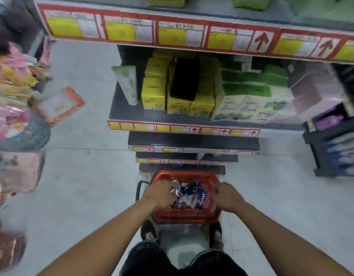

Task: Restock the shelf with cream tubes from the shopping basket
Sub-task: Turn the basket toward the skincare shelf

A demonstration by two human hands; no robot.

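Your red basket (184,217) sits on the pale floor (88,176) at six o'clock, while at twelve the dark shelf (132,113) carries a tube (128,84), yellow boxes (154,92) and green packs (246,102).

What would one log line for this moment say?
left hand: grips packet in red basket | right hand: fist at basket rim, grip unclear | shelf: gap beside upright tube

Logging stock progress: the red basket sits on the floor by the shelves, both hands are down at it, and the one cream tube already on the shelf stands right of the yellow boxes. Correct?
Not quite. In the head view the cream tube stands left of the yellow boxes, not right. The rest holds: the red basket sits on the floor by the shelves, with the left hand and right hand at it.
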